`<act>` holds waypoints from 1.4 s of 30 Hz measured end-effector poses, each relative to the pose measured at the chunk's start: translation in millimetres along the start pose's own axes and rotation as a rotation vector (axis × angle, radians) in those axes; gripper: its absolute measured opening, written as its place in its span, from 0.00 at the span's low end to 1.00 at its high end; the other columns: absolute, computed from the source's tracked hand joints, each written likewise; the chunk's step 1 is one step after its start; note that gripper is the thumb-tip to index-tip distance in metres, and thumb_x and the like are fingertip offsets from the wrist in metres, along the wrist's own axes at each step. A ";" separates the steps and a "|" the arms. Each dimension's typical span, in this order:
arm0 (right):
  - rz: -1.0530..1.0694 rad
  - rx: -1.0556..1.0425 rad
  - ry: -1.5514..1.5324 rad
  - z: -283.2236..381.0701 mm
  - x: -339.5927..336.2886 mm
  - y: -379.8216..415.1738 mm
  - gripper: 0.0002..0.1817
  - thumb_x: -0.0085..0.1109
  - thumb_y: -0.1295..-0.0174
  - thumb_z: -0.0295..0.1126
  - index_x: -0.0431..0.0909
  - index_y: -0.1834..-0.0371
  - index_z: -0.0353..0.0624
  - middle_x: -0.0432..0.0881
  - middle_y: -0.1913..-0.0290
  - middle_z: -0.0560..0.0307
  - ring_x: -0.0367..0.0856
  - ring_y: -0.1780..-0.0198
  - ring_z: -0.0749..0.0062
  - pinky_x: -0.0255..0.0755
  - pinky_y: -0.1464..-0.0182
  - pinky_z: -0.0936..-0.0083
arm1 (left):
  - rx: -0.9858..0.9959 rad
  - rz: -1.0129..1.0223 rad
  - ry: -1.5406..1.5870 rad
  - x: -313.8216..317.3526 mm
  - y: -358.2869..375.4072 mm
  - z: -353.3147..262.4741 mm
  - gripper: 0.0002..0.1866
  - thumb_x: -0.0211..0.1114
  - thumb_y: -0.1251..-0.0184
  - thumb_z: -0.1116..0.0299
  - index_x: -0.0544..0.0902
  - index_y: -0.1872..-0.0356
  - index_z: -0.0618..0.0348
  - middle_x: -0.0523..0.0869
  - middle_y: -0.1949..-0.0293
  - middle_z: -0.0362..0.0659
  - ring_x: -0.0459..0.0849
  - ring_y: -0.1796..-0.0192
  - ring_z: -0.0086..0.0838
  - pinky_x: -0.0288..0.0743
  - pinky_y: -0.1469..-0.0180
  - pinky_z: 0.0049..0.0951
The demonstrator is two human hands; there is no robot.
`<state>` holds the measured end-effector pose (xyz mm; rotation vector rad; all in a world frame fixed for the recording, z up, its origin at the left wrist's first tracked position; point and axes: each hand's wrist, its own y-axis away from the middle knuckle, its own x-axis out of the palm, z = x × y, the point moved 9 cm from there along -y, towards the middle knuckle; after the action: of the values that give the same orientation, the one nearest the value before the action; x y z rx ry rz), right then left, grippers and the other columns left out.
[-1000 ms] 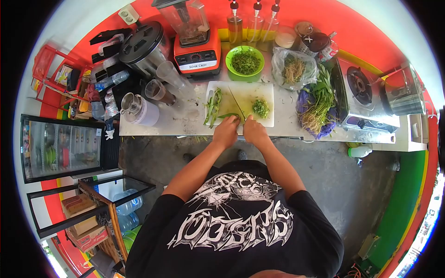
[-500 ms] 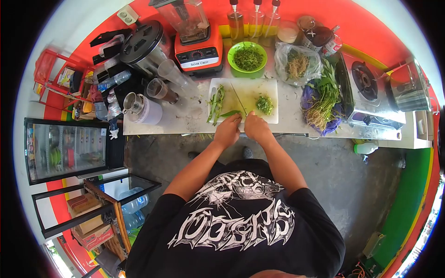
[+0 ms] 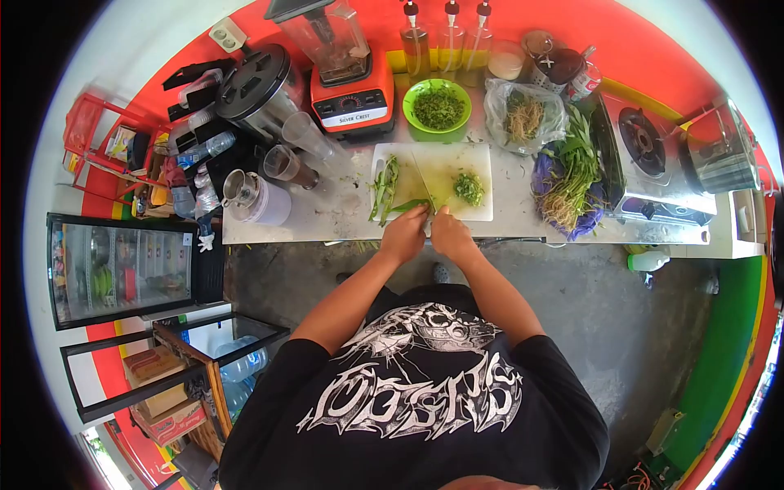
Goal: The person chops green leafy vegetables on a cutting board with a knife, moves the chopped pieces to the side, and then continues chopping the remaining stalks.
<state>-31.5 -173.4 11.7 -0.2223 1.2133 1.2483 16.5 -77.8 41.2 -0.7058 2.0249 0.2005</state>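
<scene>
My left hand [image 3: 406, 234] is closed on a green leafy stalk [image 3: 411, 204] at the front edge of a white cutting board [image 3: 479, 158]. Beside it, my right hand [image 3: 452, 235] grips a knife [image 3: 420, 173], whose thin blade points away across the board, next to the stalk. A small pile of chopped greens [image 3: 469, 189] lies on the right of the board. Several cut green stems [image 3: 385, 188] rest on its left. Behind the board stands a bright green bowl [image 3: 468, 117] holding finely chopped greens [image 3: 438, 106].
Right of the board are a plastic bag with roots [image 3: 523, 121], a bunch of rooted greens [image 3: 569, 184] and a gas stove [image 3: 641, 155]. A red blender [image 3: 353, 106], a measuring jug [image 3: 290, 166] and a metal-topped container [image 3: 257, 198] stand left. Pump bottles [image 3: 451, 45] line the wall.
The whole view has shifted slightly. Both hands stay at the board's front edge, with the stalk and knife still held close together.
</scene>
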 end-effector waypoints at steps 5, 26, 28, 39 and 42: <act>-0.016 -0.014 0.041 0.5 -4.1 -16.1 0.23 0.61 0.35 0.32 0.66 0.43 0.27 0.86 0.50 0.31 0.88 0.46 0.41 0.82 0.43 0.56 | -0.041 0.014 0.063 1.2 0.7 -0.9 0.23 0.61 0.42 0.78 0.84 0.42 0.64 0.83 0.36 0.49 0.82 0.36 0.43 0.79 0.36 0.39; -0.263 0.027 -0.050 -44.1 -10.0 -5.9 0.16 0.48 0.23 0.38 0.66 0.49 0.32 0.86 0.60 0.29 0.87 0.55 0.32 0.81 0.51 0.46 | -0.055 -0.046 0.043 -4.1 -15.1 -8.1 0.29 0.62 0.45 0.79 0.78 0.36 0.66 0.83 0.39 0.57 0.80 0.36 0.50 0.70 0.31 0.46; -0.298 0.018 -0.117 -45.8 -21.2 -2.4 0.17 0.49 0.24 0.39 0.66 0.49 0.32 0.86 0.60 0.28 0.87 0.56 0.32 0.80 0.51 0.45 | -0.081 -0.014 0.074 3.1 -18.2 -7.0 0.30 0.62 0.44 0.79 0.77 0.35 0.65 0.83 0.40 0.57 0.79 0.36 0.50 0.69 0.31 0.47; -0.343 -0.048 -0.078 -30.6 -34.6 17.6 0.19 0.53 0.26 0.44 0.72 0.55 0.35 0.85 0.66 0.29 0.86 0.62 0.31 0.79 0.55 0.42 | -0.047 -0.217 0.033 -17.3 -25.2 -3.3 0.19 0.70 0.39 0.71 0.85 0.45 0.54 0.85 0.45 0.45 0.78 0.36 0.41 0.65 0.35 0.47; -0.325 -0.040 -0.059 -27.6 -30.3 19.4 0.19 0.53 0.26 0.45 0.73 0.55 0.35 0.86 0.67 0.31 0.87 0.62 0.33 0.80 0.56 0.44 | -0.100 -0.211 0.030 -10.2 -37.9 13.0 0.17 0.72 0.38 0.67 0.86 0.47 0.53 0.85 0.50 0.42 0.78 0.40 0.40 0.66 0.39 0.45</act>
<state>-57.9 -203.5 33.0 -0.3927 1.0540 0.9891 51.1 -99.4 47.9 -0.9835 1.9626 0.1692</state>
